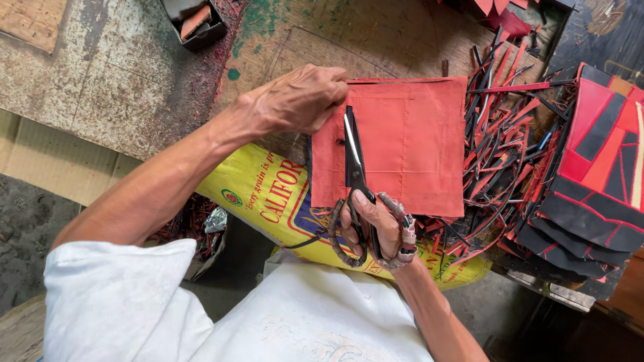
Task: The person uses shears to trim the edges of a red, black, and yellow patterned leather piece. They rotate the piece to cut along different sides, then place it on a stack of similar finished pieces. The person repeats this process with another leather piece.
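The left hand [298, 100] pins the thin, floppy red cloth piece [402, 144] flat on the worn table [121, 80] by its left edge, while the right hand [376, 224] grips the black scissors [354, 167], which look open.

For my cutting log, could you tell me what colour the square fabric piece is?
The fabric piece is orange-red, clearest in the head view.
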Demonstrator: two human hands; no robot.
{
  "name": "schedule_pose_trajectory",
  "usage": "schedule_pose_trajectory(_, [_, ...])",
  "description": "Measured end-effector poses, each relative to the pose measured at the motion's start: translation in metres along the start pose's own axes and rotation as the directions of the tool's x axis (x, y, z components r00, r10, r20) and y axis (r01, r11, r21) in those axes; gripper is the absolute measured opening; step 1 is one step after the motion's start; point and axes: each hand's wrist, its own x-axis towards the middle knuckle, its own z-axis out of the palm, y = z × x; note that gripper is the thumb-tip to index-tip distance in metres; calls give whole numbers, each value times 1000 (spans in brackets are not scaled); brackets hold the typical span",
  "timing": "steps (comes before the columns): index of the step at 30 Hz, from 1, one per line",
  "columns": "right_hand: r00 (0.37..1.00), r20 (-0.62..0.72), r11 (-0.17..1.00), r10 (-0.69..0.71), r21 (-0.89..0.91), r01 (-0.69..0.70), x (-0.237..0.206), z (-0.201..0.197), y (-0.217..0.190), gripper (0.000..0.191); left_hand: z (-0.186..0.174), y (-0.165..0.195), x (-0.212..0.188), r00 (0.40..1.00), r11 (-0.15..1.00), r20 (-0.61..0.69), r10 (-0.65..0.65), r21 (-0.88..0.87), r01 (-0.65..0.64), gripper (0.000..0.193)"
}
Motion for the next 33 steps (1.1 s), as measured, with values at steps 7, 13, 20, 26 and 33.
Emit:
schedule_pose_trajectory(7, [999, 31, 999, 19, -46, -17, 7, 1, -1, 56, -9, 9, -10, 983, 955, -165, -81, -295, 29, 13])
schedule_pose_trajectory(13, [997, -43, 998, 61, 24, -60, 11, 3, 2, 52, -15, 17, -12, 979, 929, -141, -150, -358, 91, 12])
schedule_pose_trajectory(20, [1000, -10, 1000, 4, 14, -4, 12, 0, 13, 53, -10, 12, -13, 976, 918, -97, -197, -368, 149, 10])
schedule_pose_trajectory(26, [984, 111, 966, -136, 235, 107, 11, -2, 7, 50, -3, 7, -13, 943, 990, -314, -108, -121, 73, 12])
schedule_pose_trajectory(33, [997, 55, 971, 47, 231, -59, 18, 0, -5, 62, -3, 4, -10, 981, 995, -163, -103, -37, 98, 6])
